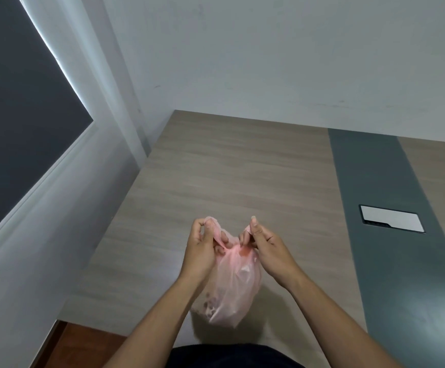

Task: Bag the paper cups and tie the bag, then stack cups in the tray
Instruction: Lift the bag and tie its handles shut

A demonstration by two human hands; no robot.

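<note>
Now, bag (232,285): seemingly filled, knot unfinished.
Left hand (202,248): pinches one handle.
Right hand (263,245): pinches the other.
Remaining: finishing the tie, tray stacking.

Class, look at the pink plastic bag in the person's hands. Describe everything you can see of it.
The pink plastic bag is thin and translucent, crinkled, its lower part bulging with dim shapes too blurred to name. It hangs over the near part of the wooden table; whether its bottom rests there cannot be told. Its neck is gathered between the hands. The left hand grips one handle loop, the right hand pinches the other.
</note>
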